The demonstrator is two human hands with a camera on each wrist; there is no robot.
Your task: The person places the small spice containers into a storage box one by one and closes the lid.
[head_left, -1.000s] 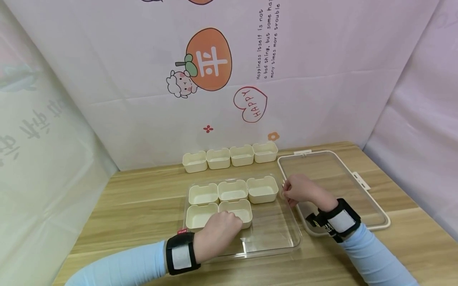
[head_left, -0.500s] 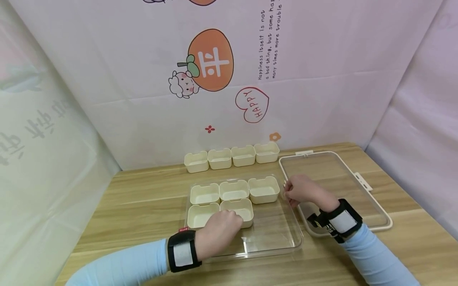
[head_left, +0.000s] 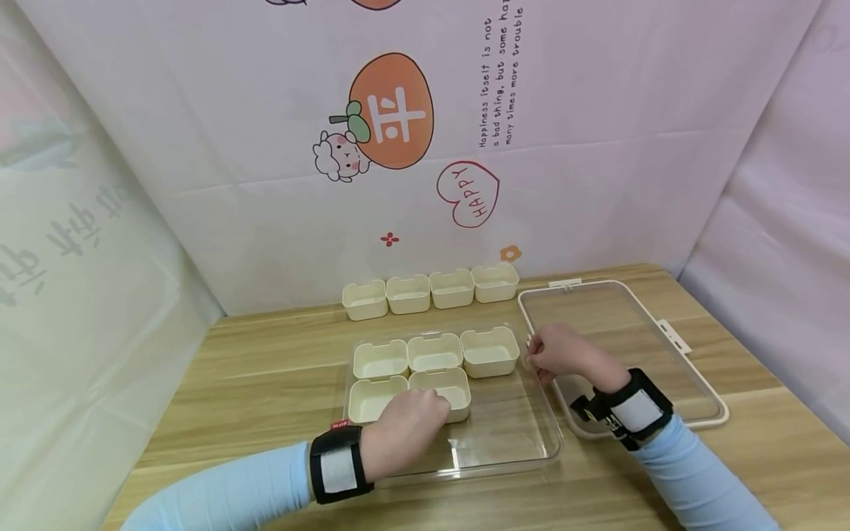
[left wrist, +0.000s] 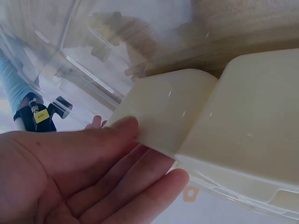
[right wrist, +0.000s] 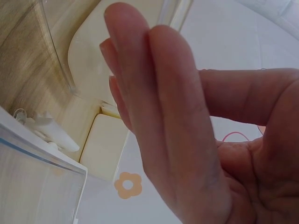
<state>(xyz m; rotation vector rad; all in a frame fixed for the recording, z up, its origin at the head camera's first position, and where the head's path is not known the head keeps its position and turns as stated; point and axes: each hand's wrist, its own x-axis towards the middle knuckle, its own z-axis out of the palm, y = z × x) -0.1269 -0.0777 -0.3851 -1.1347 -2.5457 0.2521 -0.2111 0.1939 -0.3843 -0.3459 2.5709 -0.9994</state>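
My left hand (head_left: 406, 435) pinches the near rim of a small cream bin (head_left: 458, 398), thumb on its outer wall (left wrist: 163, 102). This bin sits in a clear plastic box (head_left: 511, 435), right of another cream bin (head_left: 372, 402) in the front row. Behind them, 3 more cream bins (head_left: 490, 354) stand in a row inside the box. My right hand (head_left: 561, 350) is at the box's right wall. Its fingers (right wrist: 173, 116) lie along the outside, with the thumb bent behind them, gripping the wall; the thumb tip is hidden.
Several more cream bins (head_left: 451, 291) stand in a row at the table's back, against the printed cloth (head_left: 265, 221). A clear lid with a white frame (head_left: 637, 295) lies right of the box, partly under the right forearm. Wood tabletop (head_left: 265, 376) extends to the left.
Both hands keep their places on the bin and the box wall. The whole view has shifted very slightly; otherwise things stay as they were.
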